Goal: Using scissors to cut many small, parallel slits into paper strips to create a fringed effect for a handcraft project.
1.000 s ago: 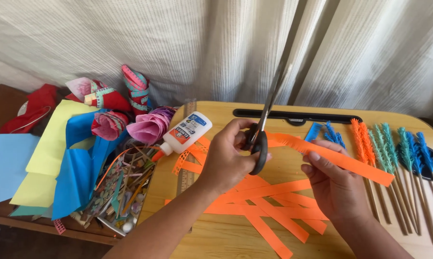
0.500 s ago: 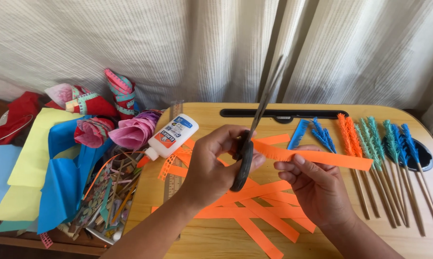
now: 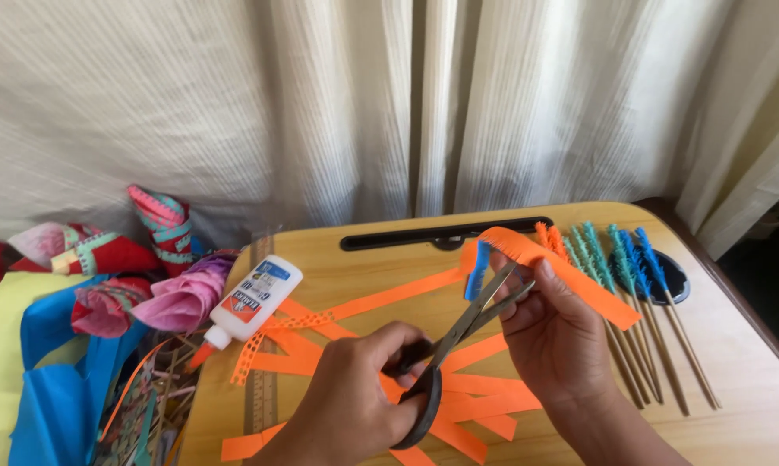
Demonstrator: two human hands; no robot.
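Centrally, scissors point(image 3: 458, 341) beside orange strip point(image 3: 570, 274)

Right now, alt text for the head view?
The left hand works black-handled scissors against an orange paper strip held up by the right hand over a wooden lap desk. More orange strips, a glue bottle and paper-wrapped sticks lie around.
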